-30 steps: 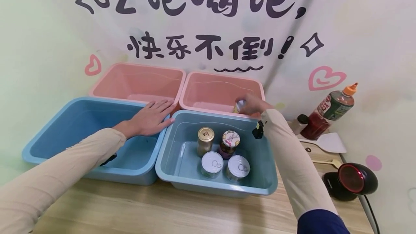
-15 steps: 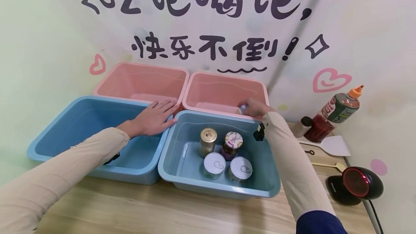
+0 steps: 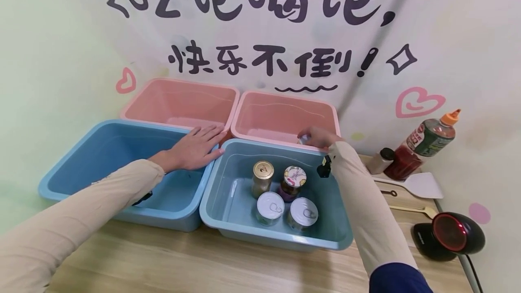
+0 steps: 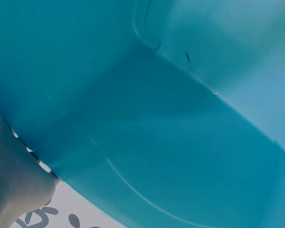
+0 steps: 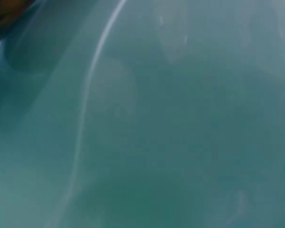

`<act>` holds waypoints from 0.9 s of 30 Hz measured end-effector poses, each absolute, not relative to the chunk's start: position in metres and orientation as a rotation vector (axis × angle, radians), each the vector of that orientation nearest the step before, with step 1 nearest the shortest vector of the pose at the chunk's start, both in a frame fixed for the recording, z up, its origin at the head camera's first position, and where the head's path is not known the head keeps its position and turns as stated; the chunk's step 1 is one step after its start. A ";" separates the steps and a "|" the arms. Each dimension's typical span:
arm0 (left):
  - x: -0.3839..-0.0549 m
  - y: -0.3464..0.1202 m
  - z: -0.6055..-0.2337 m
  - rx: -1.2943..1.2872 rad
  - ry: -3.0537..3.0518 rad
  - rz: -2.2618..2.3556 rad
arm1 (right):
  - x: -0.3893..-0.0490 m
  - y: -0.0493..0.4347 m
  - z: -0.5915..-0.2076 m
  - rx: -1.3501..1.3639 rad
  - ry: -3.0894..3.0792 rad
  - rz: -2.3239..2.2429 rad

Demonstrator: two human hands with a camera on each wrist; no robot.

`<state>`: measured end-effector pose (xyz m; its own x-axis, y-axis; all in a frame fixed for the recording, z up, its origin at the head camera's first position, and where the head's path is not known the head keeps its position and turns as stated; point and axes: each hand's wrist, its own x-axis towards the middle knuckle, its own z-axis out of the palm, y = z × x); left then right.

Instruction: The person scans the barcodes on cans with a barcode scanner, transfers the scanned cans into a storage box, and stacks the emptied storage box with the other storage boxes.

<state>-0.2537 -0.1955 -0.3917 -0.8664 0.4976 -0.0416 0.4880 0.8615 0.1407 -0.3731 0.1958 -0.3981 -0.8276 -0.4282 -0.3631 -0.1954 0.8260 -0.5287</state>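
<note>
My left hand (image 3: 196, 149) lies with straight, slightly spread fingers on the meeting rims of the left blue bin (image 3: 114, 215) and its neighbours. Part of the same hand (image 4: 19, 175) shows at the rim in the left wrist view. My right hand (image 3: 319, 136) reaches over the front rim of the right pink bin (image 3: 281, 96), its curled fingers gripping a small can (image 3: 303, 139). Most of that can is hidden by the fingers and the rim. In the right wrist view, only the right blue bin's inner wall (image 5: 180, 118) and a dark, rounded edge appear.
Inside the right blue bin (image 3: 260, 237) stand two pull-tab cans (image 3: 270, 207), a gold-lidded jar (image 3: 262, 177) and a jar with a patterned lid (image 3: 294, 182). A sauce bottle (image 3: 427, 141), white spatula (image 3: 423, 185) and black device (image 3: 452, 234) sit at right.
My right hand has lowered slightly with the can, which now shows less above the pink rim. My left hand stays on the rims. The head view has shifted slightly left.
</note>
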 end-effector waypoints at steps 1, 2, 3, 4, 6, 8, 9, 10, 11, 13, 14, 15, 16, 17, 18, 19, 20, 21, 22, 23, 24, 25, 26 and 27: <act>-0.254 -0.195 -0.392 0.787 2.958 0.192 | -0.374 0.196 -0.399 -0.466 2.530 -0.661; -0.254 -0.195 -0.392 0.788 2.957 0.197 | -0.374 0.197 -0.400 -0.466 2.530 -0.663; -0.254 -0.195 -0.392 0.784 2.955 0.193 | -0.374 0.197 -0.401 -0.464 2.528 -0.666; -0.254 -0.195 -0.392 0.783 2.954 0.193 | -0.374 0.197 -0.402 -0.470 2.528 -0.664; -0.254 -0.195 -0.393 0.791 2.957 0.201 | -0.374 0.197 -0.402 -0.480 2.527 -0.658; -0.254 -0.195 -0.393 0.789 2.959 0.204 | -0.373 0.197 -0.402 -0.498 2.528 -0.648; -0.254 -0.195 -0.393 0.791 2.961 0.205 | -0.373 0.198 -0.402 -0.506 2.528 -0.643; -0.254 -0.195 -0.392 0.793 2.963 0.207 | -0.373 0.198 -0.402 -0.515 2.528 -0.638; -0.254 -0.195 -0.392 0.792 2.963 0.206 | -0.373 0.197 -0.402 -0.521 2.528 -0.633; -0.253 -0.195 -0.391 0.791 2.964 0.205 | -0.373 0.197 -0.402 -0.545 2.531 -0.616; -0.253 -0.195 -0.391 0.790 2.964 0.203 | -0.373 0.197 -0.402 -0.541 2.527 -0.613; -0.253 -0.195 -0.391 0.790 2.964 0.201 | -0.373 0.197 -0.402 -0.546 2.522 -0.607; -0.253 -0.195 -0.391 0.790 2.964 0.201 | -0.372 0.197 -0.401 -0.527 2.513 -0.612; -0.252 -0.195 -0.390 0.790 2.963 0.202 | -0.373 0.197 -0.400 -0.511 2.503 -0.611; -0.252 -0.195 -0.390 0.789 2.963 0.202 | -0.373 0.197 -0.399 -0.493 2.492 -0.607; -0.253 -0.195 -0.390 0.789 2.962 0.201 | -0.373 0.196 -0.398 -0.467 2.480 -0.609; -0.253 -0.195 -0.391 0.788 2.962 0.203 | -0.373 0.196 -0.396 -0.435 2.469 -0.622; -0.253 -0.195 -0.391 0.790 2.962 0.205 | -0.372 0.196 -0.394 -0.408 2.463 -0.645; -0.253 -0.195 -0.391 0.790 2.963 0.201 | -0.372 0.196 -0.392 -0.385 2.462 -0.666; -0.254 -0.195 -0.391 0.791 2.963 0.203 | -0.372 0.195 -0.390 -0.385 2.463 -0.676; -0.254 -0.195 -0.391 0.792 2.964 0.203 | -0.372 0.195 -0.389 -0.391 2.469 -0.690; -0.254 -0.195 -0.392 0.793 2.965 0.203 | -0.372 0.195 -0.387 -0.386 2.475 -0.714; -0.254 -0.195 -0.392 0.791 2.965 0.202 | -0.372 0.194 -0.387 -0.382 2.482 -0.734; -0.254 -0.195 -0.392 0.789 2.966 0.198 | -0.372 0.194 -0.386 -0.391 2.489 -0.741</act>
